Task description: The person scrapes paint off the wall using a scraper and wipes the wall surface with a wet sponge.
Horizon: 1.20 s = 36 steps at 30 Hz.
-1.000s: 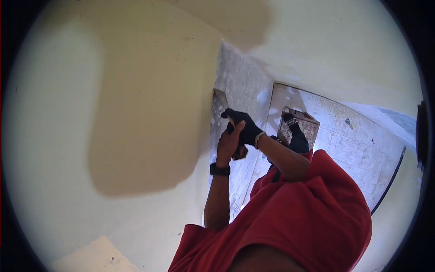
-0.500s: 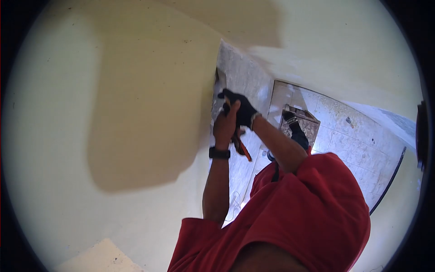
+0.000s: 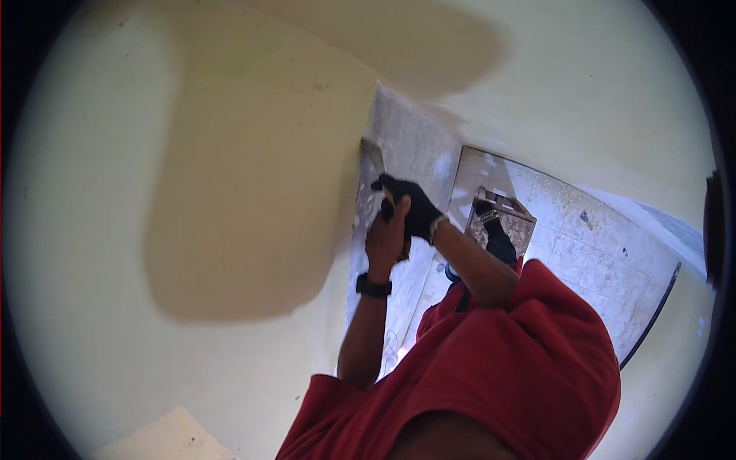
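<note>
A scraper (image 3: 373, 155) with a broad metal blade points upward, its blade at the boundary between the yellowish wall (image 3: 245, 184) and the rough grey strip (image 3: 410, 126). My right hand (image 3: 414, 205), in a black glove, is closed around the scraper's handle. Bare, with a black watch on the wrist, my left hand (image 3: 386, 244) is wrapped round the lower part of the same handle, just below the glove. The two hands touch. Most of the handle is hidden by the fingers; a dark end shows beside my left hand.
Far below, my foot in a dark sock rests on a worn box-like stand (image 3: 514, 228) on the tiled floor (image 3: 571, 253). A dark strip (image 3: 652, 326) runs along the floor's right edge. Shadows fall across the wall.
Both hands moved up along the wall edge with the tool, then came back down. The orange part of the tool seen half a second ago is now mostly hidden.
</note>
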Each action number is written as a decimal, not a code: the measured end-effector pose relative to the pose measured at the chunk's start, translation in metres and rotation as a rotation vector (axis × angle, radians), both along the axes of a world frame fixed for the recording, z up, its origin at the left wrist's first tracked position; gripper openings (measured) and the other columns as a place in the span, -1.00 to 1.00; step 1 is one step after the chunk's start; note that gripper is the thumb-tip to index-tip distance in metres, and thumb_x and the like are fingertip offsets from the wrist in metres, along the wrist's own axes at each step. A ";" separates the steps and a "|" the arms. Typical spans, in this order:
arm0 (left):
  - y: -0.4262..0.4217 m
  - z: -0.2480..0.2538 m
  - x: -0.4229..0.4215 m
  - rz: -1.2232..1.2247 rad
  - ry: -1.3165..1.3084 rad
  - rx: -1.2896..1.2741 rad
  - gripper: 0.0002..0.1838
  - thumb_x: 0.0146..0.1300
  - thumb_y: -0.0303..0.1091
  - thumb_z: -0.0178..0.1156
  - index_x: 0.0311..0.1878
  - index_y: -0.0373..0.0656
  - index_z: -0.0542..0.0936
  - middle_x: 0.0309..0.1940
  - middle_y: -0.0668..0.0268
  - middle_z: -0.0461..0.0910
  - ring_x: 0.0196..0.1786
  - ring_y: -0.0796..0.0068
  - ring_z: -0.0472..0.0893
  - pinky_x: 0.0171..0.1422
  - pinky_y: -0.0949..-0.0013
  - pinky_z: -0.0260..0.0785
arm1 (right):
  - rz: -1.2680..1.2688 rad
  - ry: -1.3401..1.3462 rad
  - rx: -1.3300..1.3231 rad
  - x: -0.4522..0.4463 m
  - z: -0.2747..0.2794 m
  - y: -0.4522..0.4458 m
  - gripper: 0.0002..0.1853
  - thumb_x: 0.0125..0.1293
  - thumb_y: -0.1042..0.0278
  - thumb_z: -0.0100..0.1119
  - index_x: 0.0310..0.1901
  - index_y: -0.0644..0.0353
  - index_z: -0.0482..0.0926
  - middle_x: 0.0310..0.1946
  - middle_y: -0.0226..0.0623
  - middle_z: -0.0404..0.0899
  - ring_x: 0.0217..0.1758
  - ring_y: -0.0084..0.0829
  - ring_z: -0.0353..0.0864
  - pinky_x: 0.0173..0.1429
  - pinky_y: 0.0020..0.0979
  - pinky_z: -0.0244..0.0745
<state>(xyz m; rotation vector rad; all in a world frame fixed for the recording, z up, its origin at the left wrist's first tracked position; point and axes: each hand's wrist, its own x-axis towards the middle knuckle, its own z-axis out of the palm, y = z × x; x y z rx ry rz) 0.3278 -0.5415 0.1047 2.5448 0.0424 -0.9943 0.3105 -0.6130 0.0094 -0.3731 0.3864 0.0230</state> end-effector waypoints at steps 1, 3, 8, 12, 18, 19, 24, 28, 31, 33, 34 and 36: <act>0.000 0.007 -0.009 0.022 -0.037 -0.045 -0.09 0.06 0.53 -0.06 -0.04 -0.26 0.60 -0.17 -0.06 0.64 0.02 0.02 0.59 0.10 0.19 0.36 | 0.012 0.049 -0.373 -0.003 0.004 -0.002 -0.63 0.41 0.03 0.03 -0.04 0.19 0.56 -0.60 -0.54 0.31 -0.56 -0.61 0.30 -0.42 -0.49 0.28; 0.001 -0.016 0.000 0.010 -0.124 -0.181 -0.08 0.05 0.54 -0.06 -0.05 -0.27 0.60 -0.16 -0.07 0.63 0.02 0.01 0.59 0.11 0.18 0.36 | -0.180 -0.176 -0.653 0.007 -0.013 0.000 -0.61 0.40 0.01 0.04 -0.03 0.19 0.56 -0.59 -0.53 0.32 -0.54 -0.62 0.29 -0.40 -0.49 0.29; -0.036 -0.009 0.037 -0.059 0.006 0.011 -0.07 0.05 0.54 -0.06 0.00 -0.25 0.59 -0.12 -0.09 0.62 0.05 -0.03 0.57 0.13 0.15 0.35 | -0.077 -0.047 -0.421 0.027 -0.005 -0.040 -0.61 0.40 0.03 0.03 0.00 0.19 0.56 -0.59 -0.52 0.34 -0.54 -0.63 0.32 -0.42 -0.47 0.30; -0.016 -0.024 -0.006 -0.002 -0.122 -0.166 -0.13 0.11 0.49 -0.08 -0.01 -0.23 0.59 -0.12 -0.09 0.61 0.06 -0.04 0.56 0.12 0.15 0.35 | -0.058 -0.034 -0.468 0.001 -0.011 -0.023 -0.65 0.41 0.08 0.03 -0.07 0.22 0.59 -0.60 -0.52 0.35 -0.52 -0.65 0.35 -0.42 -0.48 0.32; -0.029 -0.018 0.026 -0.002 -0.066 -0.066 -0.13 0.12 0.48 -0.10 0.00 -0.26 0.57 -0.15 -0.05 0.63 0.04 -0.01 0.58 0.11 0.15 0.35 | -0.040 0.023 -0.240 0.032 0.001 -0.043 -0.73 0.41 0.20 0.01 -0.02 0.20 0.53 -0.60 -0.55 0.29 -0.53 -0.66 0.32 -0.44 -0.48 0.29; -0.036 -0.016 0.027 -0.045 -0.087 -0.032 -0.13 0.13 0.48 -0.10 0.00 -0.26 0.57 -0.15 -0.04 0.63 0.03 -0.01 0.58 0.11 0.15 0.35 | -0.070 -0.012 -0.328 0.026 0.003 -0.044 -0.72 0.41 0.19 0.01 -0.03 0.19 0.54 -0.60 -0.55 0.30 -0.55 -0.65 0.31 -0.45 -0.47 0.29; -0.017 -0.041 0.001 -0.011 -0.259 -0.211 -0.11 0.15 0.49 -0.16 -0.05 -0.29 0.58 -0.17 -0.05 0.63 0.01 -0.02 0.59 0.09 0.13 0.35 | -0.042 -0.018 -0.318 0.016 -0.017 -0.032 -0.68 0.39 0.11 0.04 -0.14 0.21 0.59 -0.56 -0.50 0.38 -0.49 -0.61 0.33 -0.38 -0.46 0.33; -0.055 -0.030 0.050 -0.165 -0.186 -0.066 -0.10 0.16 0.50 -0.20 -0.17 -0.30 0.60 -0.26 -0.07 0.64 -0.06 -0.04 0.61 0.02 0.11 0.37 | -0.035 0.056 -0.112 0.044 -0.002 -0.064 -0.64 0.38 0.06 0.06 -0.09 0.23 0.58 -0.54 -0.49 0.40 -0.47 -0.57 0.37 -0.35 -0.44 0.36; -0.057 -0.010 0.026 -0.133 -0.041 -0.026 -0.12 0.17 0.49 -0.21 -0.11 -0.27 0.59 -0.24 -0.06 0.64 -0.05 -0.06 0.60 0.04 0.10 0.37 | -0.029 0.005 -0.268 0.029 -0.009 -0.060 -0.59 0.39 -0.02 0.04 -0.03 0.19 0.58 -0.62 -0.51 0.35 -0.56 -0.62 0.33 -0.44 -0.47 0.31; -0.034 -0.032 0.004 -0.051 -0.149 -0.123 -0.18 0.18 0.47 -0.20 0.03 -0.13 0.57 -0.16 -0.05 0.63 0.02 -0.08 0.57 0.09 0.11 0.36 | 0.025 0.054 -0.386 0.014 -0.019 -0.044 -0.62 0.41 0.04 0.01 -0.06 0.20 0.59 -0.57 -0.52 0.39 -0.53 -0.64 0.36 -0.40 -0.51 0.32; -0.030 -0.042 0.000 -0.004 -0.188 -0.171 -0.16 0.18 0.47 -0.19 0.02 -0.17 0.57 -0.15 -0.06 0.63 0.03 -0.09 0.57 0.10 0.12 0.35 | 0.008 0.021 -0.482 0.012 -0.018 -0.042 -0.63 0.41 0.04 0.02 -0.06 0.20 0.58 -0.57 -0.53 0.37 -0.53 -0.64 0.36 -0.40 -0.51 0.31; -0.031 -0.043 0.008 0.058 -0.236 -0.212 -0.14 0.18 0.48 -0.19 0.01 -0.20 0.58 -0.15 -0.08 0.62 0.04 -0.09 0.56 0.10 0.12 0.35 | 0.007 -0.023 -0.571 0.018 -0.016 -0.040 -0.63 0.41 0.05 0.02 -0.06 0.21 0.58 -0.57 -0.54 0.36 -0.53 -0.65 0.35 -0.40 -0.51 0.31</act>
